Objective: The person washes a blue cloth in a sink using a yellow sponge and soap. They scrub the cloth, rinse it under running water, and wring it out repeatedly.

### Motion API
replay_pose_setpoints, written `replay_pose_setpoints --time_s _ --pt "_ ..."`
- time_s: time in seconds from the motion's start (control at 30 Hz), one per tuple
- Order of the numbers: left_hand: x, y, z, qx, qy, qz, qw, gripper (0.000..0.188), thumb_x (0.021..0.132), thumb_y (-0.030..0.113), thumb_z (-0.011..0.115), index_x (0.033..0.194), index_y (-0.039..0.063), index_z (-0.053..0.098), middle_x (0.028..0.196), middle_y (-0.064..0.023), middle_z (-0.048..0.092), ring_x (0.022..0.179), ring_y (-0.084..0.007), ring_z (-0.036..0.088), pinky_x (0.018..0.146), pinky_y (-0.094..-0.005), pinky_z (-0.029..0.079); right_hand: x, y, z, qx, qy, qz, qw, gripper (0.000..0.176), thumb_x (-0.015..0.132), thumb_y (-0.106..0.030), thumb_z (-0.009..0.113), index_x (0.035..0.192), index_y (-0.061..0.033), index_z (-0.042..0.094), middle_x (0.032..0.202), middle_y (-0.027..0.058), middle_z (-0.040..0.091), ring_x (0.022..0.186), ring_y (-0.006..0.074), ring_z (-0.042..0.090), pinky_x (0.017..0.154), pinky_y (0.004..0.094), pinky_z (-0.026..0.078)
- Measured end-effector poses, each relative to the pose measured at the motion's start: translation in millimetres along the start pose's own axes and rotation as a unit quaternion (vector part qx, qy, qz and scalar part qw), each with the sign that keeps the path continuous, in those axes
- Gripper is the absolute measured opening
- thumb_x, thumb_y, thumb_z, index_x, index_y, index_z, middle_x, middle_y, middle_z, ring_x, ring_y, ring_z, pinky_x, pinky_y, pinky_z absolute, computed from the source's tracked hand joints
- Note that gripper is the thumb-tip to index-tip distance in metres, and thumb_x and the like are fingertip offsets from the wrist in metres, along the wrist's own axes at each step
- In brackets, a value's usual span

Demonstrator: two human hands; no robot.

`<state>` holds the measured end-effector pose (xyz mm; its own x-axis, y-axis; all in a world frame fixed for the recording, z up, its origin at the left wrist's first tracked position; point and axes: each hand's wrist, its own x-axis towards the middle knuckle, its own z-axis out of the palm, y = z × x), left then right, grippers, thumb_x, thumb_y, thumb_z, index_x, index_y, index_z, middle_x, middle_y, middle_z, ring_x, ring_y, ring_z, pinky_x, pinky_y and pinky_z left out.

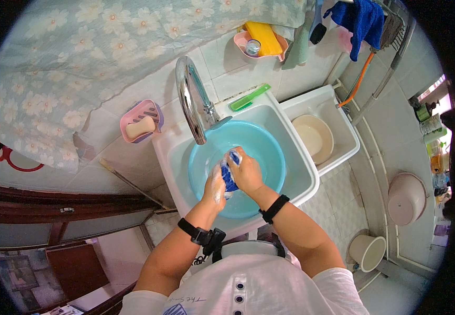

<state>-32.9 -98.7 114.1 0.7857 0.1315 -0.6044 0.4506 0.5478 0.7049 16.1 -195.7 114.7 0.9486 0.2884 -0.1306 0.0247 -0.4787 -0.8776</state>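
Note:
Between my two hands is a soapy dark-blue cloth (pixel 229 180), bunched up and streaked with white lather. My left hand (pixel 213 187) grips its left side, foam along the fingers and wrist. Around the upper right part of the cloth curls my right hand (pixel 246 169), with a bit of blue showing between the fingers. Both hands are over a round light-blue plastic basin (pixel 272 157), which stands in a white ceramic sink (pixel 310 183). A curved chrome faucet (pixel 188 98) arches over the basin's upper left rim; no running water shows.
A pink soap dish (pixel 157 112) with a soap bar (pixel 140 126) is on the left wall. A green brush (pixel 251 97) lies on the sink's back ledge. To the right, a second white basin (pixel 345 145) holds a cream bowl (pixel 329 138). A floral curtain (pixel 93 47) hangs behind.

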Motion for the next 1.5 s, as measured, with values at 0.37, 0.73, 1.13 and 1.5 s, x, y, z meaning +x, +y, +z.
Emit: replay_pose_setpoints --time_s 0.37,0.73,1.13,1.5 --pt "22 1 -18 -0.249 -0.235 -0.017 0.939 0.043 0.095 0.046 0.03 0.114 0.012 0.048 0.11 -0.009 0.053 0.101 -0.0245 0.052 0.089 -0.0388 0.042 -31 -32 0 -0.097 0.042 -0.302 0.948 0.026 0.08 -0.021 0.058 0.103 -0.0101 0.056 0.112 0.0195 0.052 0.097 0.0379 0.053 0.078 0.0427 0.045" --pt "12 22 -1 -0.12 -0.018 -0.048 0.992 0.046 0.093 0.049 0.034 0.111 0.01 0.052 0.105 -0.0068 0.058 0.101 -0.022 0.055 0.087 -0.0363 0.044 -13 -23 -5 0.016 0.043 -0.17 0.984 0.027 0.075 -0.008 0.059 0.102 -0.0098 0.056 0.108 0.0155 0.055 0.096 0.037 0.053 0.079 0.0422 0.044" --pt "5 11 0 -0.114 -0.09 -0.079 0.986 0.033 0.094 0.029 0.04 0.121 0.013 0.048 0.116 -0.0055 0.055 0.107 -0.0197 0.054 0.086 -0.0321 0.046 6 -23 -3 -0.031 0.048 -0.116 0.992 0.019 0.077 -0.01 0.058 0.096 -0.0114 0.057 0.083 0.0148 0.062 0.076 0.0317 0.059 0.065 0.0392 0.048" --pt "-7 36 -14 0.153 -0.104 0.143 0.972 0.027 0.079 0.002 0.049 0.106 0.007 0.049 0.09 -0.0004 0.042 0.079 -0.0101 0.04 0.077 -0.0224 0.034 2 35 -49 0.248 -0.162 0.107 0.949 0.027 0.09 -0.019 0.053 0.11 -0.0026 0.049 0.1 0.0075 0.056 0.096 0.0143 0.051 0.086 0.0268 0.04"
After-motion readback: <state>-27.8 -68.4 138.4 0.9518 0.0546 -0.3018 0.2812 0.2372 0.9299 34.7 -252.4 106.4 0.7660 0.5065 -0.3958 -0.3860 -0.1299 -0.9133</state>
